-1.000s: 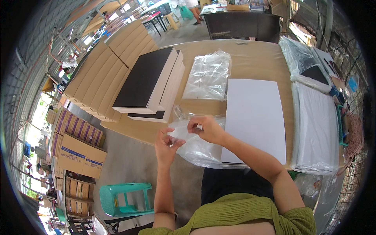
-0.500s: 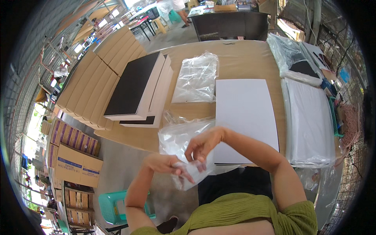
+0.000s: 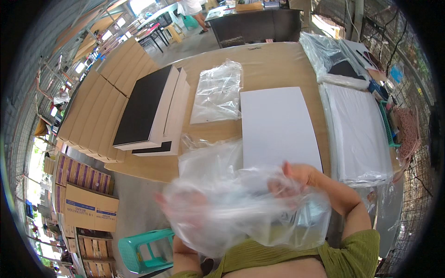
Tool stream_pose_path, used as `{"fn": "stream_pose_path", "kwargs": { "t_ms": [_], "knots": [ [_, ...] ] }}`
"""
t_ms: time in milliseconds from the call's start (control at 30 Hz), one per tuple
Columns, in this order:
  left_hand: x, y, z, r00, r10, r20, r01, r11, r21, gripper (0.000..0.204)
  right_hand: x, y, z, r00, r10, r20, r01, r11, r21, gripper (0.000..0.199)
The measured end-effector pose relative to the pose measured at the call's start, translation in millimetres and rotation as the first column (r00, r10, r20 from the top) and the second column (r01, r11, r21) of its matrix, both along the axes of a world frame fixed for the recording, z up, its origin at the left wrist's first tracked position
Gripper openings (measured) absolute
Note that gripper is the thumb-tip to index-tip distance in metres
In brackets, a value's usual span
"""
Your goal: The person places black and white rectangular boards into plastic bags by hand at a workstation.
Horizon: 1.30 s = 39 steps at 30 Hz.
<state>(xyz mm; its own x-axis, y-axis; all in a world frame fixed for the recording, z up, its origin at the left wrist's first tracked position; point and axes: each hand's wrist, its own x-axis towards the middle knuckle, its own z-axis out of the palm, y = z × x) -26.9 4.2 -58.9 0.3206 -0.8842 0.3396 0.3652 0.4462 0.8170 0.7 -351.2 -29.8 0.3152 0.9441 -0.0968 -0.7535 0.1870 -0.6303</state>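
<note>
A large clear plastic bag is spread open in front of my chest, blurred by motion. My right hand grips its upper right edge. My left hand shows only dimly through the plastic at the bag's left side, holding it. Just beyond the bag a white board lies flat on the wooden table. To its left lie a stack of clear bags and a pile of black-topped boards.
A thick stack of white sheets wrapped in plastic fills the table's right side. Tan cartons line the left edge, with printed boxes and a green plastic stool on the floor below. A person stands far back.
The bag has been pulled up off the table edge and opened wide between both hands. My left hand moved left and is behind the plastic.
</note>
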Motion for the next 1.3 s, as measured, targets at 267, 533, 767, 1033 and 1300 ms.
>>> {"fn": "stream_pose_path", "kwargs": {
  "t_ms": [267,533,767,1033,1300],
  "knots": [
    [-5.7,-16.2,6.2,0.985,0.099,-0.138,-0.069,0.976,0.208,0.042,-12.2,-45.4,-55.0,0.965,-0.135,0.224,0.102,0.983,0.155,0.07],
    [1.6,-54.0,24.5,0.772,-0.049,-0.633,-0.327,0.824,-0.462,0.062,-18.2,-45.6,-110.3,0.832,-0.319,0.454,-0.123,0.691,0.712,0.067],
    [14.7,-44.3,-58.2,0.708,0.672,0.216,-0.633,0.468,0.617,0.032,-63.3,-62.4,-47.1,0.325,-0.915,0.241,0.938,0.279,-0.207,0.012],
    [-32.1,-98.4,-41.6,0.242,0.352,0.904,-0.929,-0.186,0.321,0.052,-94.1,-33.7,-49.9,0.139,-0.052,0.989,0.893,-0.426,-0.148,0.035],
    [-33.8,-106.9,4.6,0.452,0.264,0.852,-0.838,-0.202,0.507,0.061,-98.8,-52.2,-37.9,0.243,-0.099,0.965,0.885,-0.384,-0.263,0.025]
  ]
}}
